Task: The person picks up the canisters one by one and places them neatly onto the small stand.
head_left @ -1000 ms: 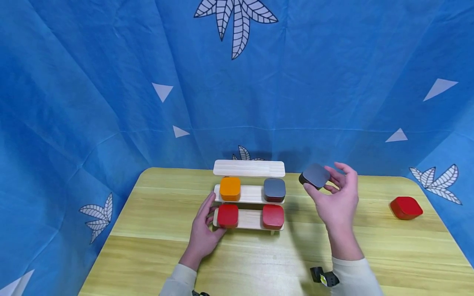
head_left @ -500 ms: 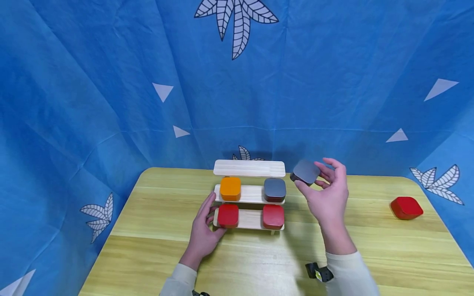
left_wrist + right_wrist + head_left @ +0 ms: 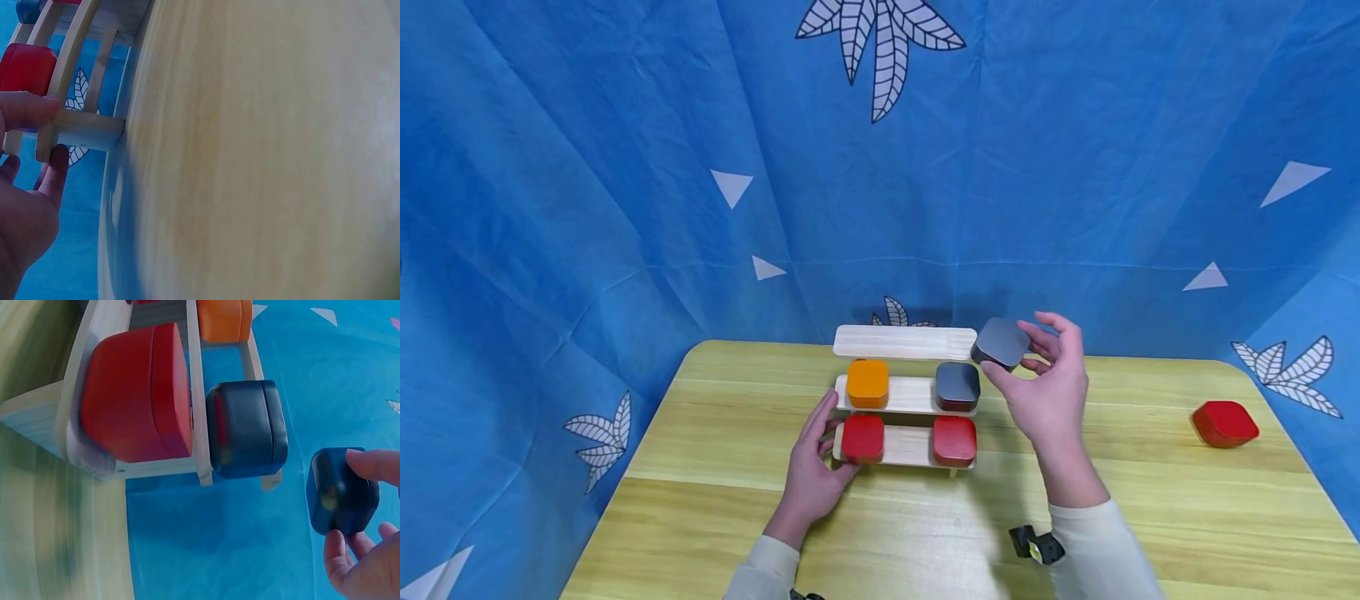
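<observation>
My right hand [image 3: 1049,385] pinches a dark blue-grey rounded square box [image 3: 1002,342] between thumb and fingers, in the air by the right end of the top tier. The same dark box [image 3: 340,490] appears at the right of the right wrist view. A three-tier wooden stand [image 3: 908,445] is near the middle of the table. My left hand [image 3: 817,467] grips the left end of its lowest board, with the thumb above and fingertips beneath in the left wrist view. An orange box [image 3: 868,382] and another dark box [image 3: 957,385] sit on the middle tier.
On the lowest tier sit a left red box [image 3: 862,437] and a right red box [image 3: 955,439]. A third red box [image 3: 1225,423] lies at the right of the wooden table [image 3: 715,508]. Behind the table hangs a blue patterned cloth [image 3: 1075,167].
My right hand has moved left with the dark box, bringing it close to the top tier's right end. The left hand and the stand stay in place.
</observation>
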Tool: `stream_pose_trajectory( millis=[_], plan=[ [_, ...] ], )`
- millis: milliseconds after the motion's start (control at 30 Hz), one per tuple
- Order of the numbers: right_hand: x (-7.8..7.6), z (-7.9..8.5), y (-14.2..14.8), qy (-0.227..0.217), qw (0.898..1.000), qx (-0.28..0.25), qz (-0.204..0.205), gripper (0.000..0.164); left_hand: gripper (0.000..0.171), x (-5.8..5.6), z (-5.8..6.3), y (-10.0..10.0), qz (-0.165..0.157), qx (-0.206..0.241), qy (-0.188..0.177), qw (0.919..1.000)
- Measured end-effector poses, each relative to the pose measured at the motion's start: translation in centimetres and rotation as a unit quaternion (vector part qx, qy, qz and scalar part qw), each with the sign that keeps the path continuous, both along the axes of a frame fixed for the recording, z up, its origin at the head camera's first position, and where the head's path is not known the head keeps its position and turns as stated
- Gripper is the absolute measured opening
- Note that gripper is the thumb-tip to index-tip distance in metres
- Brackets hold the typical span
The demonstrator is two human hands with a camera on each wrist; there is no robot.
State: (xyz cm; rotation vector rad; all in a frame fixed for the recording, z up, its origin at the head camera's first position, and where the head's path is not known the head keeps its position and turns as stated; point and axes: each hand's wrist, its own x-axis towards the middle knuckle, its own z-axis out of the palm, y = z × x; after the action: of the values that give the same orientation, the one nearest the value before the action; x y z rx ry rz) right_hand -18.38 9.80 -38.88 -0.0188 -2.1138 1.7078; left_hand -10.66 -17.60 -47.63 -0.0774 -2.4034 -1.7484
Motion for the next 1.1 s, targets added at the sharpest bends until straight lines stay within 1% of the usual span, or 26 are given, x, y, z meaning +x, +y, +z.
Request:
stream_pose_trajectory(
  millis=[200, 367, 600, 767, 900, 1100],
  plan=[
    [-0.4, 0.3, -0.7, -0.006, 1.000, 0.010, 0.017, 0.082, 0.096, 0.0, 0.0, 0.0, -0.002, 0.002, 0.000, 1.0000],
    [-0.7, 0.6, -1.3, -0.004, 0.999, 0.010, 0.037, 0.081, 0.096, 0.0, -0.1, -0.1, -0.001, -0.001, 0.000, 1.0000],
    [-1.1, 1.1, -2.2, -0.003, 0.999, 0.007, 0.053, 0.079, 0.097, 0.0, -0.2, -0.1, -0.002, 0.000, 0.004, 1.0000],
    [-1.4, 1.1, -2.8, -0.003, 0.998, 0.010, 0.065, 0.078, 0.097, 0.0, -0.2, -0.1, -0.003, 0.000, 0.008, 1.0000],
    [-1.7, 1.2, -3.4, -0.003, 0.997, 0.021, 0.074, 0.079, 0.096, -0.1, -0.2, -0.1, -0.004, 0.001, 0.009, 1.0000],
    [-2.2, 1.4, -4.5, -0.003, 0.995, 0.052, 0.088, 0.080, 0.096, -0.1, -0.2, -0.1, -0.003, 0.003, 0.008, 1.0000]
  ],
)
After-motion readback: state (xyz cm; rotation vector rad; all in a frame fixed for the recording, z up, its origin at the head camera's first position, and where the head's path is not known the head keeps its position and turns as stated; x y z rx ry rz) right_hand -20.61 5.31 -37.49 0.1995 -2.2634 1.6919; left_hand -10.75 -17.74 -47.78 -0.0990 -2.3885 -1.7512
